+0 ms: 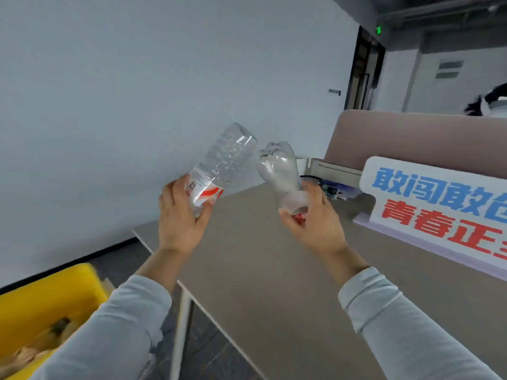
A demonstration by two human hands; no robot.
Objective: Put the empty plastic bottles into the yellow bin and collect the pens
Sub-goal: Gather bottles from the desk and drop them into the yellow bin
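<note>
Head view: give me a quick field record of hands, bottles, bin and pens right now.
left hand: grips ribbed clear bottle, base tilted up
right hand: grips crumpled clear bottle, base up
bottles: both look empty, held above the table
yellow bin: on the floor, lower left, beside the table
pens: none visible

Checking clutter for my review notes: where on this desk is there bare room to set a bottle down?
The desk is bare from its left edge to the slogan sign, beneath both hands. The far right corner is crowded: cables and small items sit beside the sign, under the partition.
</note>
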